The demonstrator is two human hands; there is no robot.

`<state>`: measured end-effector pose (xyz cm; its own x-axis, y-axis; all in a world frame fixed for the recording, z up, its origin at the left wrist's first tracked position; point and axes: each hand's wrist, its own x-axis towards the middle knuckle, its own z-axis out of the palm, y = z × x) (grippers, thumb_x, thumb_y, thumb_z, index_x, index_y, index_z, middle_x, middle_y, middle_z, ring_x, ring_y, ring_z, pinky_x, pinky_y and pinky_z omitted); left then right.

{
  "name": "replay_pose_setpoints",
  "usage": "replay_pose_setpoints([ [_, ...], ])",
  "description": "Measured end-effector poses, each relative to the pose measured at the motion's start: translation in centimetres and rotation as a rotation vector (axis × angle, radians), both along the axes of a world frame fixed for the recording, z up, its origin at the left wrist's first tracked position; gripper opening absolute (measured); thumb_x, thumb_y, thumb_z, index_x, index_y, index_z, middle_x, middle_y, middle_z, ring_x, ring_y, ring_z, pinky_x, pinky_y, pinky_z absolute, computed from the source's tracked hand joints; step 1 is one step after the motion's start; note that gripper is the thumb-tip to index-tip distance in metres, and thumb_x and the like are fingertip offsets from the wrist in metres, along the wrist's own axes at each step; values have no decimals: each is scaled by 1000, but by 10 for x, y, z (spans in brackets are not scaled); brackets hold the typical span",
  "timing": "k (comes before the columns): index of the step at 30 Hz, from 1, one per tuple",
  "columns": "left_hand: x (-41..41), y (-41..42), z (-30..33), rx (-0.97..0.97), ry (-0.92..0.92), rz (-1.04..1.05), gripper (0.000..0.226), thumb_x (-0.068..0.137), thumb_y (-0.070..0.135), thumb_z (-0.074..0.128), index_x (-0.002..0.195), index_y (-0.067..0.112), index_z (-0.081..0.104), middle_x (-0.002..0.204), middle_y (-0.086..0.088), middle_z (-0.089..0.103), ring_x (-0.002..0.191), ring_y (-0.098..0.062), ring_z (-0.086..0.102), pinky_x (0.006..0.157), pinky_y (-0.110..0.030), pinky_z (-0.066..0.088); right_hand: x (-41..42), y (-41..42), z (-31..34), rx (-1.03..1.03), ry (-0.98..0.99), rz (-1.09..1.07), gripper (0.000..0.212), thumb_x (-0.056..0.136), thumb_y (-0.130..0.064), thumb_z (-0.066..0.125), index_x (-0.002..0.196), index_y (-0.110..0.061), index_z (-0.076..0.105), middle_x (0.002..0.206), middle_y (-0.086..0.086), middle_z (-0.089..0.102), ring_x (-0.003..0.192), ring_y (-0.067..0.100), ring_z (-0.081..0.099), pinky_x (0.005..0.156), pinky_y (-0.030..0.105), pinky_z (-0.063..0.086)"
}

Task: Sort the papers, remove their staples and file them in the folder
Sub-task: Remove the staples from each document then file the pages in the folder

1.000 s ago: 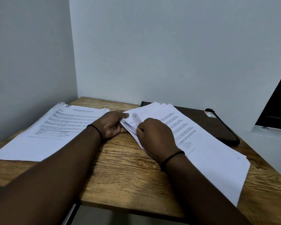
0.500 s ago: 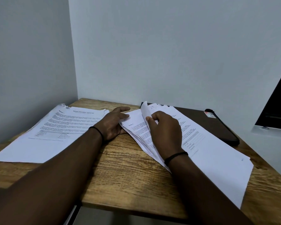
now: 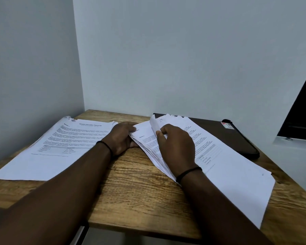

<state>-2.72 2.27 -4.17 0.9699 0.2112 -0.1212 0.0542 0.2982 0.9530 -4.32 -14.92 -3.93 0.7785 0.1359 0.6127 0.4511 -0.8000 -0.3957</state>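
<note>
Sitting on the wooden tabletop [image 3: 140, 191], right of centre, the thick stack of printed papers [image 3: 228, 167], its far corner overlapping the dark brown folder [image 3: 237, 137] lying closed against the back wall. Pinning the stack's near-left corner with the left hand [image 3: 121, 137], fingers curled over the fanned edges in a holding grip. Peeling back one top sheet [image 3: 155, 125] with the right hand [image 3: 175, 147], thumb and fingers pinching its curled corner in a narrow grip, the sheet bowing upright. Lying well apart on the left, a second pile headed as an education transcript [image 3: 60, 145], its far corner ragged and torn. Judging the sheets as light, floppy and slippery against each other: likely to fan out and slide if lifted by a single edge, so better taken near the bound corner, where the layers seem to meet, though any staple there cannot be made out. Judging thin paper near a staple as prone to tearing, so calling for slow peeling rather than yanking. Noting the stack's near-right corner overhanging the tabletop's front edge, at risk of slipping off if nudged. Leaving bare wood between the two piles and towards the front for spreading pages; walls closing in at the left and back, limiting room there.
</note>
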Motion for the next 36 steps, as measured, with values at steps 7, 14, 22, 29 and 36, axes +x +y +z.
replay_pose_setpoints([
  [7, 1, -7, 0, 836, -167, 215, 49, 103, 44, 46, 97, 6, 76, 111, -10, 70, 104, -22, 61, 96, -36, 43, 3, 0, -2, -83, -44, -26, 29, 103, -38, 47, 99, -20, 69, 94, -2, 69, 87, 17, 61, 62, 28, 32],
  [14, 3, -33, 5, 699, -127, 96, 51, 69, 68, 56, 68, 21, 75, 98, -6, 75, 103, -27, 66, 97, -42, 48, 2, 3, -2, -108, -76, -22, 45, 107, -34, 33, 92, -12, 69, 92, 6, 70, 87, 23, 63, 65, 28, 29],
  [22, 12, -39, 10, 901, -195, 466, 50, 91, 18, 57, 47, 15, 32, 47, 1, 35, 50, -16, 33, 52, -31, 24, 7, -1, -5, -49, -144, 13, 16, 85, -4, 62, 93, -10, 75, 91, 8, 72, 87, 30, 67, 70, 38, 54],
  [29, -7, -24, 61, 789, -507, 886, 24, 103, 20, 45, 88, 12, 61, 79, 7, 57, 75, -17, 51, 63, -25, 28, 10, -2, -13, -261, -346, -58, 25, 59, 4, 77, 66, -18, 68, 58, 0, 60, 51, 24, 56, 51, 31, 39],
  [36, -63, 14, 122, 829, -944, 932, 20, 107, 21, 37, 95, 14, 51, 73, 15, 47, 65, -7, 41, 59, -20, 34, 5, 11, 37, 456, -192, 226, 43, 99, -23, 57, 141, -18, 51, 133, 4, 62, 115, 20, 60, 98, 34, 46],
])
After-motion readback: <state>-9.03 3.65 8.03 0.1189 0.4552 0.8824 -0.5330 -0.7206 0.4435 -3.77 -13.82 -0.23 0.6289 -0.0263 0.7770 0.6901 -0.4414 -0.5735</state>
